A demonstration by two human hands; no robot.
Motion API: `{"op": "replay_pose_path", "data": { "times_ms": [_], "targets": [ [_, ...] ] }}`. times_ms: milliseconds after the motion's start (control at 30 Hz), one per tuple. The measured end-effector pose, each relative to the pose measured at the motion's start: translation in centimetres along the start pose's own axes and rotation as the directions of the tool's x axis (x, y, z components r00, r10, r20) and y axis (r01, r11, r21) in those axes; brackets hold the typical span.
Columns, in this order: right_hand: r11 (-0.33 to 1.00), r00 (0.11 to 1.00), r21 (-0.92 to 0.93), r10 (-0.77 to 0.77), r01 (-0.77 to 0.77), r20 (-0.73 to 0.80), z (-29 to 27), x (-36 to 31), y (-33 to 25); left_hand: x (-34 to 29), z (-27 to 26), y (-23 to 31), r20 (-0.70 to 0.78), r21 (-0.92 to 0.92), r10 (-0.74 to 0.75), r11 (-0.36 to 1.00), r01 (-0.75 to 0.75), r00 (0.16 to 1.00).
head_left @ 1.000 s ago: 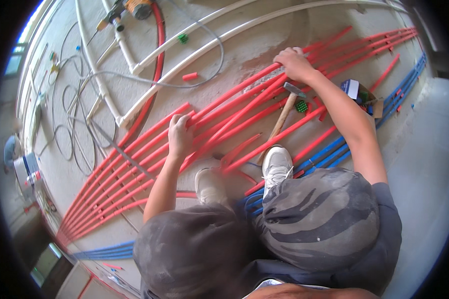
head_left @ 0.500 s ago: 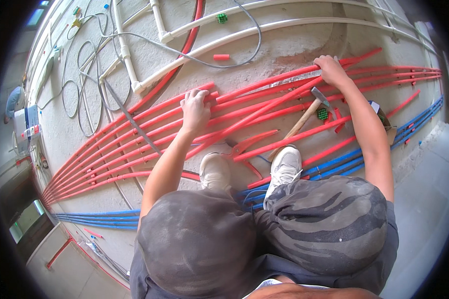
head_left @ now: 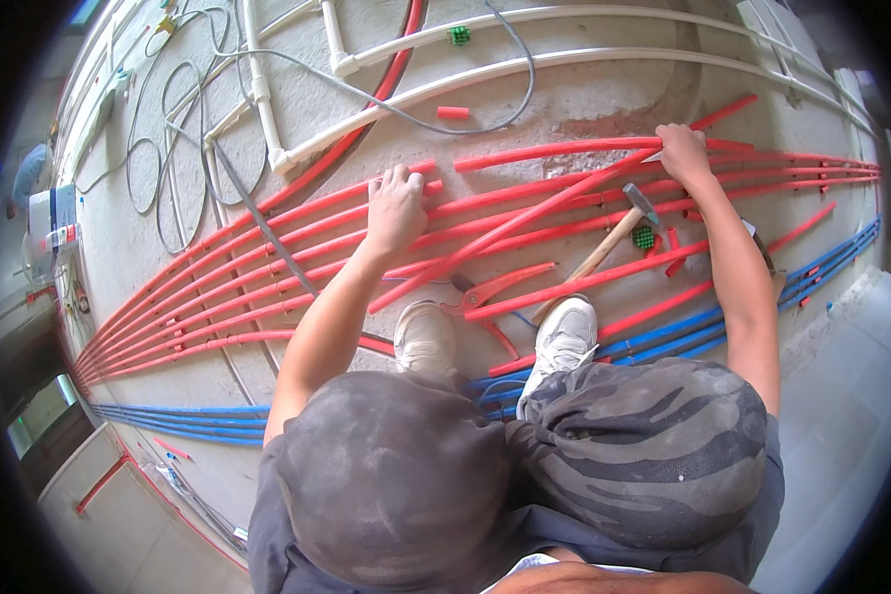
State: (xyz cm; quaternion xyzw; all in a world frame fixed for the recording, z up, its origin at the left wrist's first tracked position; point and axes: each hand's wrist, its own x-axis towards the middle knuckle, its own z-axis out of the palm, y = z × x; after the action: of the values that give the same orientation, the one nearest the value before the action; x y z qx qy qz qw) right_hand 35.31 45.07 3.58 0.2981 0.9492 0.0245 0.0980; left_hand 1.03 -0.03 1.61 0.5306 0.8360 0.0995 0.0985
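Several red pipes [head_left: 238, 287] run in a bundle across the concrete floor. My left hand [head_left: 398, 210] is closed around the cut ends of the farther pipes, fingers curled over them. My right hand [head_left: 683, 154] grips a loose red pipe [head_left: 554, 150] near its right part; the pipe's left end lies beyond the bundle, apart from the cut ends by my left hand. Another loose red pipe [head_left: 525, 226] crosses the bundle diagonally and passes beside my right hand. A hammer [head_left: 609, 238] with a wooden handle rests nearer to me, below the right hand.
Red-handled pliers or cutters [head_left: 485, 292] lie between my shoes. Near the hammer are a green studded piece [head_left: 643, 238] and short red pipe pieces. Blue pipes [head_left: 663, 332] run close to my feet. White pipes [head_left: 525, 64] and a grey cable [head_left: 193, 119] lie farther off.
The loose red pipe's left end has moved away from me, off the bundle, with my right hand on it. My left hand stays on the cut pipe ends. The view has shifted slightly.
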Motion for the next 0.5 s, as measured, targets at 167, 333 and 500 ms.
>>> {"op": "replay_pose_path", "data": {
  "times_ms": [167,333,500],
  "targets": [
    [0.999,0.999,-0.034,-0.042,0.041,-0.022,0.7,-0.2,-1.0,-0.2,0.5,0.4,-0.054,-0.029,0.011,0.999,-0.013,0.998],
    [0.998,0.998,0.017,-0.06,0.06,-0.029,0.3,-0.2,-2.9,-0.3,0.3,0.2,-0.023,-0.035,0.006,0.999,-0.007,1.0],
    [0.996,0.997,0.06,-0.065,0.067,-0.037,0.7,-0.5,-2.4,-0.2,-0.1,0.2,-0.007,-0.178,-0.015,0.984,0.013,1.0]
  ]
}}
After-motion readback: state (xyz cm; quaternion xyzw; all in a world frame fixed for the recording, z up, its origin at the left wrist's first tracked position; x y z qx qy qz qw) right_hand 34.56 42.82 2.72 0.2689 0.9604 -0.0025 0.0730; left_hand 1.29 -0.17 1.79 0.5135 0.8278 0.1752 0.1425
